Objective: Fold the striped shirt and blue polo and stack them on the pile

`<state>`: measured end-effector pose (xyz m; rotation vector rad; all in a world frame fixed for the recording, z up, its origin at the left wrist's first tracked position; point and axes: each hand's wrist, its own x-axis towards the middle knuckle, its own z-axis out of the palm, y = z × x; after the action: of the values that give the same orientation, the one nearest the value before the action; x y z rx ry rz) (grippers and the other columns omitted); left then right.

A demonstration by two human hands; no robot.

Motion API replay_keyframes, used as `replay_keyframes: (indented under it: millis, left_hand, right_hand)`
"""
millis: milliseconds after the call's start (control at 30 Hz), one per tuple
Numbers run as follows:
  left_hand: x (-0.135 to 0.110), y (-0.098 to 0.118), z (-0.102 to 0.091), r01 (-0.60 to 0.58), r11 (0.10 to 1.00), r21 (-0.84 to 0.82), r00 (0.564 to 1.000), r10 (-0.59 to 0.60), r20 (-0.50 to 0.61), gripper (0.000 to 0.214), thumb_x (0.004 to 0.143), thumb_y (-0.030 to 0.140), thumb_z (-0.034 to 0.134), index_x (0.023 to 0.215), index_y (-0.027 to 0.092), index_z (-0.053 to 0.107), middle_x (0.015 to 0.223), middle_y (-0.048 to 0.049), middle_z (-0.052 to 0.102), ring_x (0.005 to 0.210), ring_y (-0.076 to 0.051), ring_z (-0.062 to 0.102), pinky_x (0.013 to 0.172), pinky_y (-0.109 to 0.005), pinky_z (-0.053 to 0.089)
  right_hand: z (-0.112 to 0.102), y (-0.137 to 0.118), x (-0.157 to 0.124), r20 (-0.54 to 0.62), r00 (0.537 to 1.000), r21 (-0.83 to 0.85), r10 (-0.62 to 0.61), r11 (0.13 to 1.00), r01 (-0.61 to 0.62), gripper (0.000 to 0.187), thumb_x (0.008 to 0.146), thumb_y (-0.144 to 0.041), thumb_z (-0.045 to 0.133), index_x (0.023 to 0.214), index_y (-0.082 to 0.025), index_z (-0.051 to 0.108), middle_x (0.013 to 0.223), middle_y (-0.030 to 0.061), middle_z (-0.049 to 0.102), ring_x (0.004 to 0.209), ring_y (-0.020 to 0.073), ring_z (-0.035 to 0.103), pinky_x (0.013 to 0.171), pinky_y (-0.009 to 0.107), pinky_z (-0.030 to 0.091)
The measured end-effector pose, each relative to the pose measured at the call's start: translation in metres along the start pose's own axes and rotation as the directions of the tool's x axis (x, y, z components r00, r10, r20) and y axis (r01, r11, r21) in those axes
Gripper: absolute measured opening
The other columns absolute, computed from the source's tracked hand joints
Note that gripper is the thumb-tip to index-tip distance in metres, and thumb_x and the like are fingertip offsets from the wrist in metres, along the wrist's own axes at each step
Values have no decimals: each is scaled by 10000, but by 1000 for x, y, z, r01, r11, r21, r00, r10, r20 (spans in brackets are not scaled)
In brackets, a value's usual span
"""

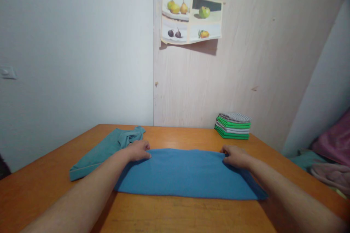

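A blue cloth (186, 174), folded into a wide band, lies across the table in front of me. My left hand (139, 150) pinches its far left corner between thumb and fingers. At the far right corner, my right hand (236, 156) grips the same cloth, thumb toward the middle. The cloth's near edge lies toward me on the tabletop, and its right end shows a darker fold. Beyond my left forearm rests a teal garment (95, 156), loosely folded with a bunched end near my left hand.
A neat stack of folded green, grey and striped cloths (233, 126) stands at the back right of the orange wooden table (169, 214). Off the right side lie a pink cloth (335, 140) and other fabrics. Fruit pictures (191, 18) hang on the wall behind.
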<state>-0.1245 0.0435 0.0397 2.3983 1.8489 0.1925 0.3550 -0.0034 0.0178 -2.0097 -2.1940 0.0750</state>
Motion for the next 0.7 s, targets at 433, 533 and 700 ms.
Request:
replay_keyframes:
  millis: [433, 533, 700]
  left_hand:
    - [-22, 19, -6, -85, 996, 40, 996, 84, 14, 342, 744, 283, 629, 1083, 251, 605, 1172, -64, 706, 1170, -292, 603, 1126, -521, 257]
    - [-22, 20, -3, -74, 997, 21, 995, 72, 63, 607, 704, 236, 636, 1299, 255, 517, 1381, -101, 613, 1303, -298, 527, 1155, -538, 229]
    - [-17, 26, -4, -75, 997, 23, 989, 72, 127, 708, 658, 171, 615, 1352, 272, 518, 1407, -88, 598, 1305, -293, 538, 1138, -493, 306]
  right_hand:
    - [-24, -23, -37, -197, 973, -181, -121, 980, 86, 83, 782, -221, 530, 838, -209, 589, 757, 50, 637, 751, 214, 554, 683, 301, 317]
    - [-28, -22, -45, -261, 949, -156, -175, 978, 138, 211, 806, -199, 514, 994, -204, 610, 893, 66, 681, 849, 223, 596, 761, 312, 358]
    - [-33, -21, -57, -307, 921, -188, -240, 964, 189, 176, 861, -234, 486, 935, -223, 645, 937, 72, 679, 916, 238, 601, 807, 334, 391]
